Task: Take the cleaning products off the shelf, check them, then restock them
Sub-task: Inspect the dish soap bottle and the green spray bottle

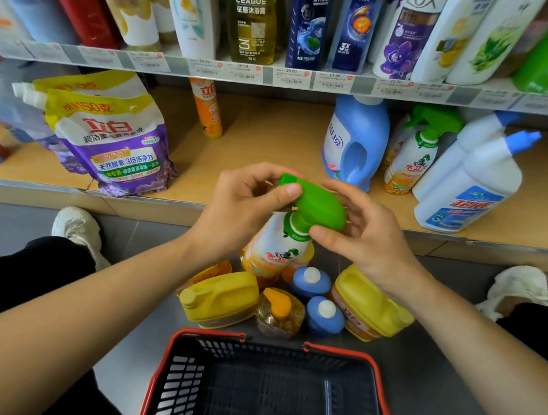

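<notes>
The spray bottle [282, 242] is held nearly upright between both hands, low over the floor in front of the lower shelf [268, 127]. Its green trigger head [317, 205] is uppermost and its base is down by the yellow jugs [220, 299] and blue-capped bottles [312, 281]. The left hand [245, 204] pinches the nozzle end. The right hand [365, 239] curls round the back of the head and the neck. Neither hand is nearer. Bare shelf board lies straight ahead beyond them, so restocking looks like a forward reach.

1. The price tags [290, 76] are too small to read (blurred print).
2. The top edge cuts off the upper bottles [251, 15].
3. The left hand [238, 203] hides part of the spray bottle [282, 242].
</notes>
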The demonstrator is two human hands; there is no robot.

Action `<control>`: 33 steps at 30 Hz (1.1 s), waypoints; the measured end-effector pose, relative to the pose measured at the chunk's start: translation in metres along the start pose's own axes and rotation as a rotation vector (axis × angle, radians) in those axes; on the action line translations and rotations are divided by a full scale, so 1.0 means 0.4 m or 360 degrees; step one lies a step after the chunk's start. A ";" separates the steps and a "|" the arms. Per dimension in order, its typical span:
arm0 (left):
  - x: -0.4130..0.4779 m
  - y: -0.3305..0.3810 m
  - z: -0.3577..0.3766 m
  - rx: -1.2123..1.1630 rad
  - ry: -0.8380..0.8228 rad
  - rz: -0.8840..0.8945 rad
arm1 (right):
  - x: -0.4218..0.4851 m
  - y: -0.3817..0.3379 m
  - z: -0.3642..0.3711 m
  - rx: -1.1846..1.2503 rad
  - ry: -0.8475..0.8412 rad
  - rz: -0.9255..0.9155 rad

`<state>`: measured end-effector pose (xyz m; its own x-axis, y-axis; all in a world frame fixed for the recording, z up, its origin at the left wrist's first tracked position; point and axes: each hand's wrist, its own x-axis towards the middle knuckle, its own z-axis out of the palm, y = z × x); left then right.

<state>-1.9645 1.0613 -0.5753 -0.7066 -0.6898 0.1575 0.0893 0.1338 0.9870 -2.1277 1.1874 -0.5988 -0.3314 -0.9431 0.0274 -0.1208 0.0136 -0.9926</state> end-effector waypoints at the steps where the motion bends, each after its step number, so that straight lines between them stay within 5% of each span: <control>1: -0.001 0.004 0.004 0.0059 -0.0033 0.0049 | 0.001 -0.008 -0.001 -0.0093 0.0002 -0.0079; 11: 0.007 0.017 -0.031 0.0820 -0.0309 0.0491 | -0.019 -0.032 -0.007 -0.0599 0.0078 -0.0253; 15: -0.004 0.014 -0.014 0.0230 -0.0261 -0.0073 | -0.031 -0.034 -0.015 -0.0799 0.0158 -0.0294; 18: 0.000 0.004 -0.001 0.0065 -0.0214 -0.0236 | -0.035 -0.035 -0.021 -0.0903 0.0178 -0.0374; 33: -0.013 0.000 -0.008 0.0594 -0.0065 0.0508 | -0.016 -0.036 -0.043 -0.0738 0.0096 -0.0346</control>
<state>-1.9584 1.0624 -0.5761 -0.7124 -0.5457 0.4412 0.0534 0.5848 0.8094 -2.1402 1.1989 -0.5828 -0.3043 -0.9198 0.2477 -0.5905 -0.0219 -0.8067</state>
